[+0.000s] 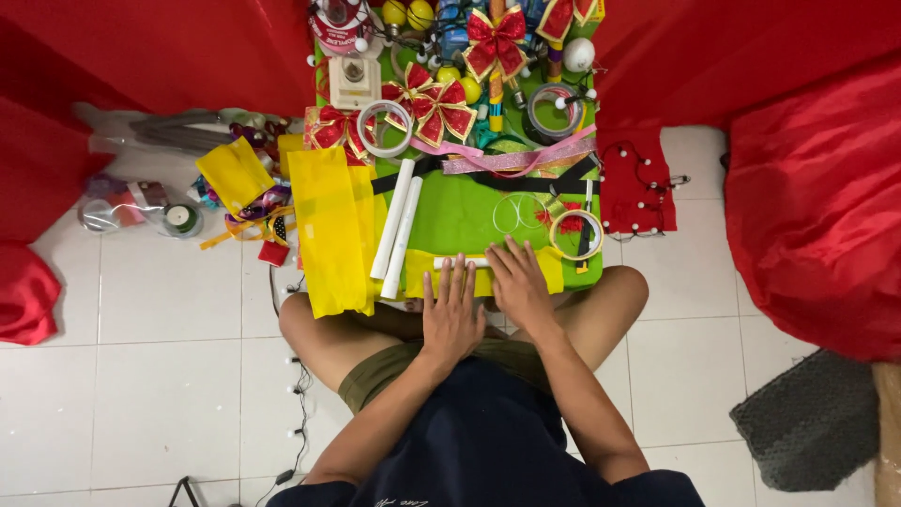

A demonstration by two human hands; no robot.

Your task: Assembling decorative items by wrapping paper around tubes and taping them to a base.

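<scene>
Hands, left hand (451, 314) and right hand (517, 282), fingers spread flat on yellow paper strip (483, 270).

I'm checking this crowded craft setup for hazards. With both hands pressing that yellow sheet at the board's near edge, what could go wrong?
1. The two white rolls lie loose beside the left hand; a nudge might roll them off.
2. The tape ring sits close to the right hand and could snag the yellow sheet.

A home craft corner on a white tiled floor (169, 376), where a person sits cross-legged at a low green table (460, 211) crowded with red-and-gold bows (441, 108), tape rolls (574, 233), ribbons (516, 160) and yellow paper (328, 230), red cloth (169, 47) draped around.
</scene>
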